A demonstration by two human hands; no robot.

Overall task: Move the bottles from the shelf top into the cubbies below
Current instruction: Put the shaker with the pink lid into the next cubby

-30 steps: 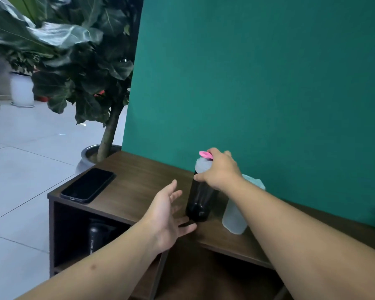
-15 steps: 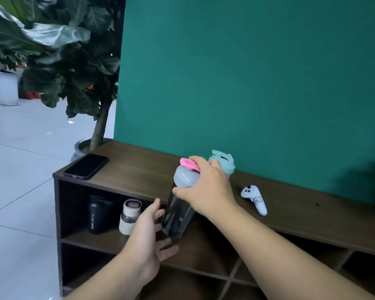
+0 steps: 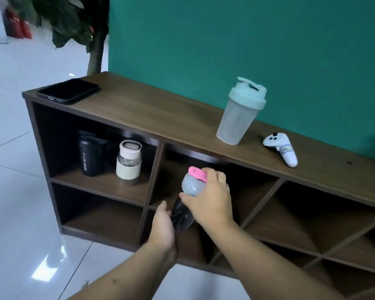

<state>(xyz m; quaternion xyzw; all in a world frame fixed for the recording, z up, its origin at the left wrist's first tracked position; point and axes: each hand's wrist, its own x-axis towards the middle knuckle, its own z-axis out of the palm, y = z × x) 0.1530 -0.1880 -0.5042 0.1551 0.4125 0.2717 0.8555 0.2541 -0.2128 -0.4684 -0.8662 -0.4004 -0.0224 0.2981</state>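
1. Head view: dark shaker bottle (image 3: 183, 215), tilted, before the upper middle cubby (image 3: 203, 169); base hidden by left hand (image 3: 163, 228).
2. Right hand (image 3: 210, 198): grip clenched on grey lid.
3. Left grip: cupping bottle's lower body.
4. Plant (image 3: 69, 20): blurred, cropped.

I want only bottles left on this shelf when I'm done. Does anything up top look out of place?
Yes. Two non-bottles lie on the shelf top: a black phone at the left end, and a white handheld controller with a handwritten label, beside the mint-lidded shaker bottle. Nothing looks spilled or damaged.
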